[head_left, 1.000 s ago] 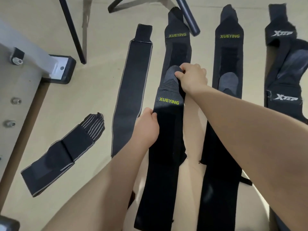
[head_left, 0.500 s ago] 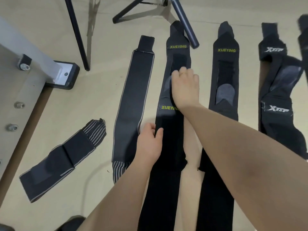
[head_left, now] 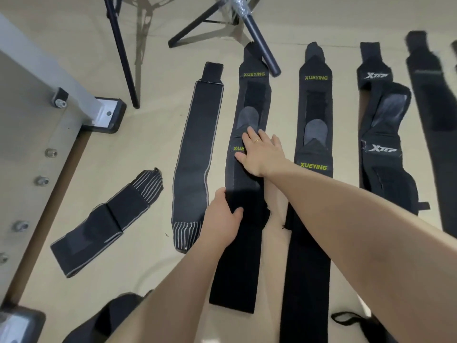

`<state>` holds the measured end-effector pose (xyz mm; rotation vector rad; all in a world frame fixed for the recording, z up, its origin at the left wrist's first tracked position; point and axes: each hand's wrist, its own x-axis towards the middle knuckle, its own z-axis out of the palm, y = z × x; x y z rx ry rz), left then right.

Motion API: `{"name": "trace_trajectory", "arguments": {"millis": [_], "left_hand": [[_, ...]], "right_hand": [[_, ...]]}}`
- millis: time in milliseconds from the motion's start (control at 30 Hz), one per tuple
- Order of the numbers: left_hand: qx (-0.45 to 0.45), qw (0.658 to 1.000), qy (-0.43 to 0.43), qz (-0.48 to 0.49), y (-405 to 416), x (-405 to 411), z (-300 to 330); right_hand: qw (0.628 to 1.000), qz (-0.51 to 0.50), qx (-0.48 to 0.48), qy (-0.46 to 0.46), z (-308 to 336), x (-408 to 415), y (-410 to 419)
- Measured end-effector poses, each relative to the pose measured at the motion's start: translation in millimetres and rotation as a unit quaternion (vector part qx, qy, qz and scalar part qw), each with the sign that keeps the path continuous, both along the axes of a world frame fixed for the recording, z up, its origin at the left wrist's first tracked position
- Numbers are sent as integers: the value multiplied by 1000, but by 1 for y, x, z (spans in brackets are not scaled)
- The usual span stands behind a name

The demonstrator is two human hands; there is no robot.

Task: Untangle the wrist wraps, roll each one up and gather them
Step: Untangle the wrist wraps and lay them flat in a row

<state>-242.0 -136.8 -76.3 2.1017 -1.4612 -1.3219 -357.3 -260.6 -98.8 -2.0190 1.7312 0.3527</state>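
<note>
Right hand [head_left: 262,154] flat, fingers straight, pressing middle XUEYING wrap [head_left: 243,194] on floor [head_left: 153,149]. Left hand [head_left: 223,219] grips same wrap's left edge, thumb on top. Untangling apparently done: wraps lie in separate strips, side by side. None rolled, none gathered. Striped wrap [head_left: 108,221] lies folded, apart at left.

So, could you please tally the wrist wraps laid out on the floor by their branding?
XUEYING wraps: 2
XTEP wraps: 1
Grey-edged striped wraps, no logo visible: 2
Plain black wrap at right edge, partly cut off: 1
Total: 6
</note>
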Motion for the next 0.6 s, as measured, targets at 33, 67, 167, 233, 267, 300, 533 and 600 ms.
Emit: {"name": "trace_trajectory", "arguments": {"millis": [33, 67, 167, 233, 267, 300, 533, 600], "left_hand": [[-9, 1000, 3, -6, 7, 2, 1], [-16, 1000, 9, -14, 13, 3, 1], [-28, 999, 17, -25, 23, 5, 0], [-19, 1000, 17, -9, 26, 6, -2], [2, 1000, 22, 8, 28, 8, -4], [32, 999, 33, 27, 30, 9, -7], [183, 956, 204, 101, 89, 21, 13], [227, 932, 265, 99, 114, 26, 17]], "right_hand": [[1000, -5, -9, -11, 4, 0, 3], [999, -9, -38, -29, 9, 1, 10], [991, -8, -121, -59, 17, 6, 47], [996, -8, -58, -71, 12, 6, 69], [997, -8, -7, -72, 8, 4, 76], [997, -6, 32, -70, 4, 3, 80], [999, 22, 33, 2, -3, 6, 82], [999, 21, 27, 5, -4, 5, 83]]}}
